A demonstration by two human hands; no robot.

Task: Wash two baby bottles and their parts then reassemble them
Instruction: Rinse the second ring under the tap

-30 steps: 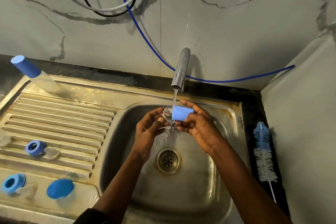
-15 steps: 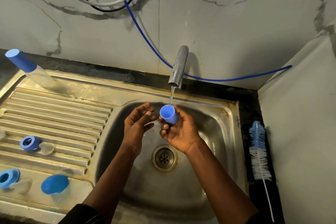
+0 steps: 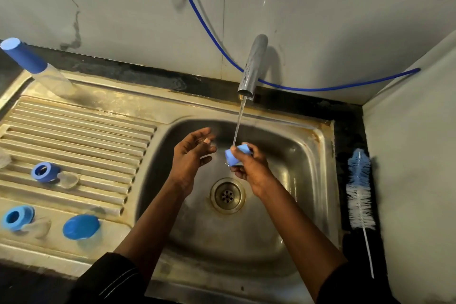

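Blue cap (image 3: 234, 155) sits pinched in the fingers of the right hand (image 3: 250, 168) under the thin stream from the tap (image 3: 253, 66), over the sink (image 3: 308, 155); the left hand (image 3: 190, 155) hovers just beside it, fingers loosely spread and holding nothing. It looks like light, stiff plastic, wet and so likely slippery, best held round its side wall rather than by the rim. No brand or writing can be read on it, nor on the rings (image 3: 45, 172), teats (image 3: 69, 179) and bottle (image 3: 51, 81) on the draining board (image 3: 74, 131).
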